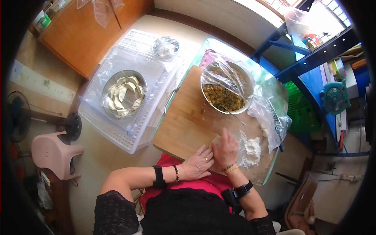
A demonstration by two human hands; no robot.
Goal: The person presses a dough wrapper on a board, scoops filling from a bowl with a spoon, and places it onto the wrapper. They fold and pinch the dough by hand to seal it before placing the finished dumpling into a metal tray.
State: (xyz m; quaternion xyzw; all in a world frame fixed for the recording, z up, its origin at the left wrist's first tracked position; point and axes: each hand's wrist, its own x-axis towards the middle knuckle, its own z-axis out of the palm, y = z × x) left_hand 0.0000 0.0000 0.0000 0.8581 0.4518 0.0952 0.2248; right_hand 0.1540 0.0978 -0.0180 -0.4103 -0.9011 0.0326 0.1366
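Observation:
My left hand (pixel 197 162) lies at the front edge of a wooden board (pixel 184 117), its fingers stretched toward my right hand. Against its fingertips, my right hand (pixel 226 149) rests with its heel low and its fingers extended away from me, slightly blurred. Anything under the palms is hidden. Just right of my right hand is a heap of white flour (pixel 250 150). Beyond the hands stands a bowl of chopped filling (pixel 223 98), partly covered by clear plastic film, with a thin utensil handle sticking out over its rim.
To the left, a metal bowl (pixel 105 94) with several folded dumplings (pixel 123 92) sits on a white plastic crate (pixel 131 147). A small plastic-covered bowl (pixel 165 47) is behind it. Crumpled plastic bags (pixel 266 113) lie at right. A pink stool (pixel 51 150) stands at far left.

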